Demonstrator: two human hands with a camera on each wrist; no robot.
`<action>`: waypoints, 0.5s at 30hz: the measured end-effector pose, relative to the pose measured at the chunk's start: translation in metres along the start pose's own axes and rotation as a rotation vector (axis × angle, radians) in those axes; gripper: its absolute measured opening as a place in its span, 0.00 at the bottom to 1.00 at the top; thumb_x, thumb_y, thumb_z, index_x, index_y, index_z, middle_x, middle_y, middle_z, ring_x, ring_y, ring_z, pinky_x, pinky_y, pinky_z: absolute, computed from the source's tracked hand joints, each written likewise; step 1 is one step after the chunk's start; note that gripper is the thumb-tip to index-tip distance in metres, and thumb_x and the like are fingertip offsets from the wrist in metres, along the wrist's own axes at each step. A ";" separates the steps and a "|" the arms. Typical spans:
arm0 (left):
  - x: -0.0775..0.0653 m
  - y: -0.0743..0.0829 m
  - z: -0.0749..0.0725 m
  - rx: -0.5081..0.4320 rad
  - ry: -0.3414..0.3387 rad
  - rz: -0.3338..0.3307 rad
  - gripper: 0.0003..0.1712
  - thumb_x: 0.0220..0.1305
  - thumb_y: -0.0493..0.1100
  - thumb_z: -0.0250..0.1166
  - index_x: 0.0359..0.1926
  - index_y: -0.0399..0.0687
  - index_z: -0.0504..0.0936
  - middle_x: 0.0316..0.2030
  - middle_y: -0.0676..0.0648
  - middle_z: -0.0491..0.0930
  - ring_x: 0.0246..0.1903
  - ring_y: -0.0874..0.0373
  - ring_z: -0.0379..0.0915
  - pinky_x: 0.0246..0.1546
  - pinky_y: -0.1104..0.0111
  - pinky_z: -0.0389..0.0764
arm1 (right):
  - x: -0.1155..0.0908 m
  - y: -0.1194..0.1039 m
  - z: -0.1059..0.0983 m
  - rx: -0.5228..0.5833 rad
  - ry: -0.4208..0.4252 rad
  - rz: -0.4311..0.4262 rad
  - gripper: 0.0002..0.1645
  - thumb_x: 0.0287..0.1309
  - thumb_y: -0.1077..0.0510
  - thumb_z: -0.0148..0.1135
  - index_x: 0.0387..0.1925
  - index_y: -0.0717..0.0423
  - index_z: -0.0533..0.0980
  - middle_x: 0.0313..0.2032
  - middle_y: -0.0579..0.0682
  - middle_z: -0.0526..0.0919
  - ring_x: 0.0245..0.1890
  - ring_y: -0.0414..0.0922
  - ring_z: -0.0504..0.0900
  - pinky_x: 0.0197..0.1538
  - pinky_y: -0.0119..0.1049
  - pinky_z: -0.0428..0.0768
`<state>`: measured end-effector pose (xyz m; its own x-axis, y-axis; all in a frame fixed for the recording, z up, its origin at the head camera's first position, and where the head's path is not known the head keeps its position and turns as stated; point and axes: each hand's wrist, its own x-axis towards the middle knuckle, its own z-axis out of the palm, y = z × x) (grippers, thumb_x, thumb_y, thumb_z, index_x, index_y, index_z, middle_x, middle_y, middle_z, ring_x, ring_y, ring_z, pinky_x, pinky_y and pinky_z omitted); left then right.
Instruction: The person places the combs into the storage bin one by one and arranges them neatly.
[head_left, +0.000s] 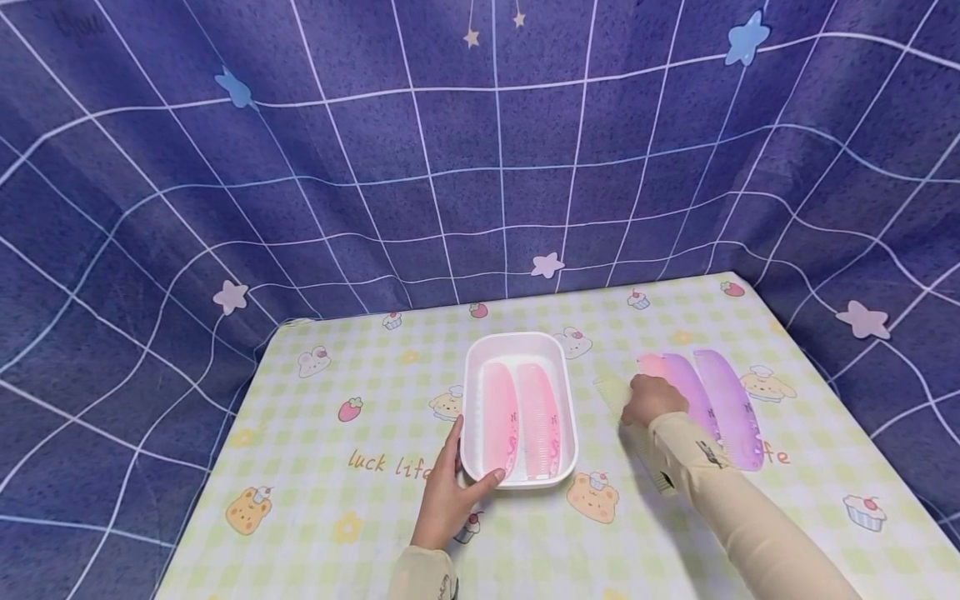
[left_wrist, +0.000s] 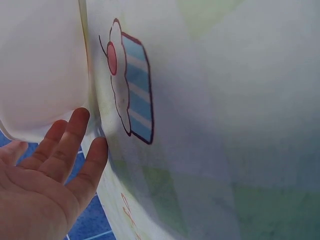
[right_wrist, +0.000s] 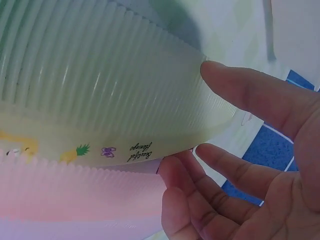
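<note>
My right hand pinches a pale yellow-green comb near one end, thumb at the toothed edge and fingers at the printed spine. In the head view the hand and sleeve cover much of that comb. My left hand rests against the near left corner of a white plastic tray. Its thumb lies at the near rim, and in the left wrist view its relaxed fingers touch the outer wall. Inside the tray two pink combs, one on the left and another on the right, lie side by side.
Right of my right hand lie a purple comb and another purple comb, with a partly hidden pink comb beside them. A checked cloth with cartoon prints covers the table. A blue curtain hangs behind it.
</note>
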<state>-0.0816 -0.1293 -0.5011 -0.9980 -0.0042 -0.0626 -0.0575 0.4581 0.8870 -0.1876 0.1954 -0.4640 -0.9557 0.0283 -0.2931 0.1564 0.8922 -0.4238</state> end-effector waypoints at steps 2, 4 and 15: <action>0.000 0.000 0.000 0.000 0.001 -0.003 0.61 0.56 0.55 0.78 0.81 0.52 0.50 0.75 0.32 0.57 0.69 0.34 0.63 0.71 0.45 0.63 | 0.000 0.000 0.001 -0.007 0.004 -0.011 0.38 0.36 0.60 0.75 0.54 0.70 0.76 0.48 0.70 0.82 0.45 0.65 0.81 0.44 0.62 0.81; 0.000 0.000 0.000 0.003 0.003 -0.007 0.61 0.56 0.55 0.78 0.81 0.52 0.50 0.75 0.33 0.57 0.69 0.34 0.63 0.70 0.45 0.63 | 0.001 -0.001 0.002 -0.014 0.006 -0.022 0.41 0.36 0.60 0.76 0.56 0.71 0.75 0.50 0.71 0.81 0.47 0.67 0.81 0.44 0.62 0.82; 0.000 0.000 0.000 0.005 0.004 -0.005 0.61 0.56 0.55 0.78 0.81 0.52 0.50 0.75 0.32 0.57 0.68 0.33 0.64 0.70 0.44 0.63 | 0.004 -0.001 0.005 -0.004 -0.011 -0.041 0.45 0.35 0.61 0.78 0.59 0.71 0.74 0.51 0.71 0.80 0.50 0.67 0.79 0.49 0.62 0.81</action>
<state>-0.0812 -0.1292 -0.5009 -0.9978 -0.0096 -0.0653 -0.0624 0.4624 0.8845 -0.1900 0.1926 -0.4692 -0.9583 -0.0130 -0.2853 0.1166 0.8941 -0.4325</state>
